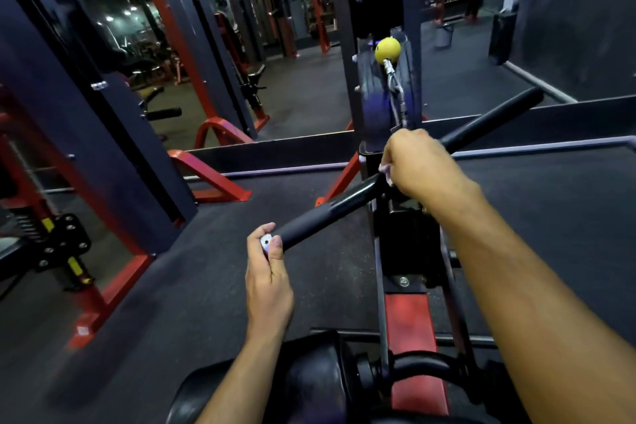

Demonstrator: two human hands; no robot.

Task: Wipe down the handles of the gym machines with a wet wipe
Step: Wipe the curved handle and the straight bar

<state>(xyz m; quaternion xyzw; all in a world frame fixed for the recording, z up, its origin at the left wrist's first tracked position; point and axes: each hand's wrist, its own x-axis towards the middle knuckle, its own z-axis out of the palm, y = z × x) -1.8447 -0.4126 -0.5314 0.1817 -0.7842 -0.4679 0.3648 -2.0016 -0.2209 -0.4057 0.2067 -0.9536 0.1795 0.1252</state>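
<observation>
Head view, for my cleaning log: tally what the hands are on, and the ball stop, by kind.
Cable bar: 1
Wet wipe: 1
Yellow ball stop: 1
Hands: 2, left hand, right hand
Total: 5

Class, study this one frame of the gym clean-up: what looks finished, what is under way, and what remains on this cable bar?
Nothing shows as finished; one frame cannot prove which parts are wiped. Under way: the right hand grips the bar at its middle with the white wipe peeking out beneath it, while the left hand holds the bar's near end cap. Probably left: the far grip.
</observation>
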